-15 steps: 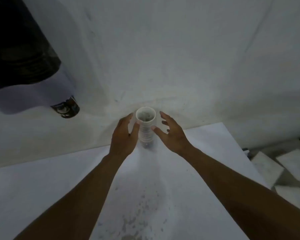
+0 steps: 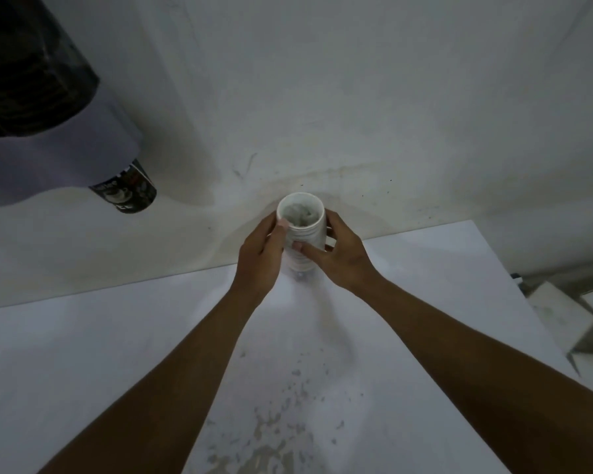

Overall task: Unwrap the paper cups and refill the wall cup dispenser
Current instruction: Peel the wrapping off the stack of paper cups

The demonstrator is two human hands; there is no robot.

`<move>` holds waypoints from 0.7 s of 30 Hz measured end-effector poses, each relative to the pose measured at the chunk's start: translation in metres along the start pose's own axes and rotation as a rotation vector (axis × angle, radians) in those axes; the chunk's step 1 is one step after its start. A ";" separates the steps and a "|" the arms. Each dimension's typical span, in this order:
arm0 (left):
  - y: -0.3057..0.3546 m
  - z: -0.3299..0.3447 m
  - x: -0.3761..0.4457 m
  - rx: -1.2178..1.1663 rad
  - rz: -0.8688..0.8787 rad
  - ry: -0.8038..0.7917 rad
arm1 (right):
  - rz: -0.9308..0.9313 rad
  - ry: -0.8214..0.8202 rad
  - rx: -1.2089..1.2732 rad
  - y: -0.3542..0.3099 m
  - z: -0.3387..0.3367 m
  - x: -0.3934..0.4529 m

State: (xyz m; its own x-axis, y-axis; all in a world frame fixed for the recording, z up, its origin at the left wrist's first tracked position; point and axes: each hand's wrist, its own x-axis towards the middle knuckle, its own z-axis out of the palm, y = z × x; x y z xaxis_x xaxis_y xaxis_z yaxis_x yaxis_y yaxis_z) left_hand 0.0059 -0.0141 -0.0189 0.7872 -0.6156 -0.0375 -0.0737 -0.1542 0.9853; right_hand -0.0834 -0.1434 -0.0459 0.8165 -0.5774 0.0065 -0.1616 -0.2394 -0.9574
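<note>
A stack of white paper cups [image 2: 302, 230] in a clear wrapper stands upright on the white table [image 2: 100, 343], close to the wall, mouth facing up. My left hand [image 2: 262, 256] grips its left side with the thumb near the rim. My right hand [image 2: 339, 256] wraps its right side, thumb across the front. The wall cup dispenser [image 2: 31, 107], dark on top with a pale lower body, hangs at the upper left. A dark printed cup [image 2: 127, 191] pokes out of its bottom.
The plain white wall [image 2: 356, 97] rises just behind the stack. The table's right edge runs diagonally at the right, with a tiled floor [image 2: 562, 316] below it. The near table surface carries worn, scuffed patches [image 2: 281, 422].
Both hands have closed in onto the cup stack: half a second ago their fingers were spread on either side of it, now they grip it.
</note>
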 end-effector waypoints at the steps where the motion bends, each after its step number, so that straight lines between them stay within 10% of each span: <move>1: 0.002 -0.003 -0.006 0.002 0.001 -0.002 | -0.005 0.004 0.005 -0.004 0.002 -0.008; 21: -0.034 -0.070 -0.263 -0.119 0.016 0.034 | 0.005 -0.054 0.029 -0.036 0.082 -0.268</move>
State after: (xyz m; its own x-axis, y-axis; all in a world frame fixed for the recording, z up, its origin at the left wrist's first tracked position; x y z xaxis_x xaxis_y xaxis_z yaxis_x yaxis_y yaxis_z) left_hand -0.1563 0.2069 -0.0304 0.8072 -0.5900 -0.0181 -0.0147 -0.0508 0.9986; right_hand -0.2510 0.0844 -0.0367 0.8446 -0.5353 -0.0130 -0.1502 -0.2136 -0.9653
